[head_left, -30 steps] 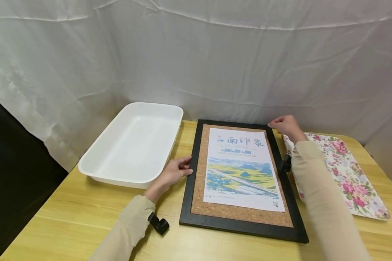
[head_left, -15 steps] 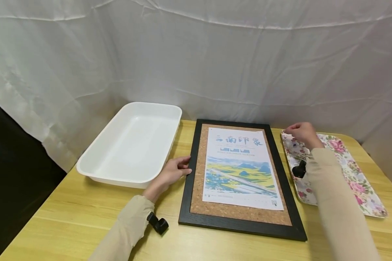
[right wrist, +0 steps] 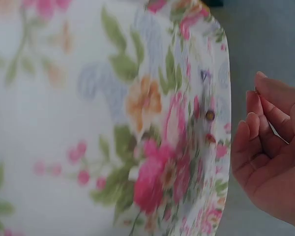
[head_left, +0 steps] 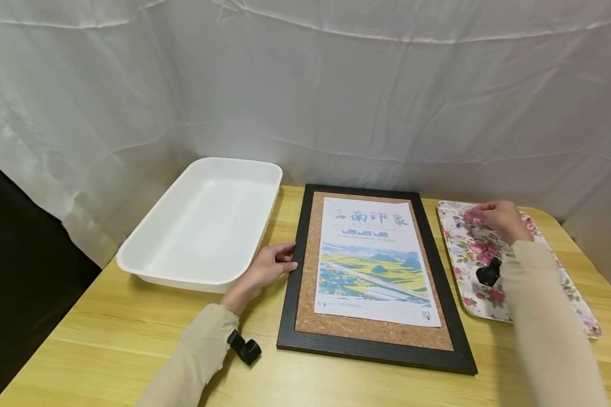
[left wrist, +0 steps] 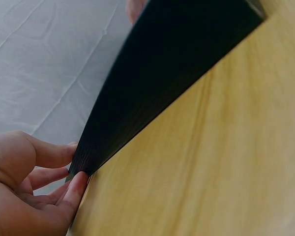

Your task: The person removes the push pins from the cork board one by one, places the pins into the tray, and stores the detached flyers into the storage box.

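A black-framed cork board (head_left: 290, 294) lies flat on the wooden table, with a printed poster (head_left: 374, 263) on it. My left hand (head_left: 271, 264) rests beside the frame's left edge, its fingertips (left wrist: 71, 150) and thumb touching the black rim (left wrist: 152, 93). My right hand (head_left: 493, 217) hovers over the far end of a floral tray (head_left: 570, 294), right of the board. Its thumb and forefinger (right wrist: 265, 91) are drawn together, a tiny dark speck showing between them. Small round pins (right wrist: 210, 115) lie in the floral tray (right wrist: 152, 123) by that hand.
A big white plastic tub (head_left: 203, 220) stands left of the board, close to my left hand. White cloth hangs behind the table (head_left: 132, 333). Bare wood lies along the front edge. The table's right edge runs just past the floral tray.
My right hand has left the poster's top right corner and moved right, out over the floral tray. The left hand has stayed on the frame's edge.
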A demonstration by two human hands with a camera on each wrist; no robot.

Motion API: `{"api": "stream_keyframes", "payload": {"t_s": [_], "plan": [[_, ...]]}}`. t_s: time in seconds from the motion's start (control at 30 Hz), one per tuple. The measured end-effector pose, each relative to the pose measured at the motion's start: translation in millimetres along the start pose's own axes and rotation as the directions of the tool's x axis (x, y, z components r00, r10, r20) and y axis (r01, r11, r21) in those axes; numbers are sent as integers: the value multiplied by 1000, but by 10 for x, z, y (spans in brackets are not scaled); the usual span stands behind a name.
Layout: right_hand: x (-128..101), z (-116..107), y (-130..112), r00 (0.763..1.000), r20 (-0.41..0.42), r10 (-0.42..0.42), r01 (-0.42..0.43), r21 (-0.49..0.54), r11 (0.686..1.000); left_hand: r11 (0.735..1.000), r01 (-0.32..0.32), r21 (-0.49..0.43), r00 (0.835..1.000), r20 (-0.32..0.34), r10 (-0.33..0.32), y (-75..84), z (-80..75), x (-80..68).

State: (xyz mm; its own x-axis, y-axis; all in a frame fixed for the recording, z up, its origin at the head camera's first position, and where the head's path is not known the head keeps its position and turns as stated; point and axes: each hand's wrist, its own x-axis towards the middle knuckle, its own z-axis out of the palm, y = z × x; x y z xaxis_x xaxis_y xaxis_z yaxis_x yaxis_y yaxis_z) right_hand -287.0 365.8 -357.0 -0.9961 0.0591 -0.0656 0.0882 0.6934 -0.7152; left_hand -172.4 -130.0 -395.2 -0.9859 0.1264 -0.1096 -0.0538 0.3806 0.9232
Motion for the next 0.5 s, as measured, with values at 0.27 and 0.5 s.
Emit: {"api": "stream_keyframes", "payload": {"t_s": [0.27, 0.5], "plan": [[-8, -69, 206, 994, -47, 103, -102, 22, 994, 1000, 8, -4, 1000, 2, -8, 0, -5, 3], [-86, -131, 272, 991, -46, 125, -123, 36, 992, 1000, 12, -22, 1000, -2, -12, 3, -3, 4]]}}
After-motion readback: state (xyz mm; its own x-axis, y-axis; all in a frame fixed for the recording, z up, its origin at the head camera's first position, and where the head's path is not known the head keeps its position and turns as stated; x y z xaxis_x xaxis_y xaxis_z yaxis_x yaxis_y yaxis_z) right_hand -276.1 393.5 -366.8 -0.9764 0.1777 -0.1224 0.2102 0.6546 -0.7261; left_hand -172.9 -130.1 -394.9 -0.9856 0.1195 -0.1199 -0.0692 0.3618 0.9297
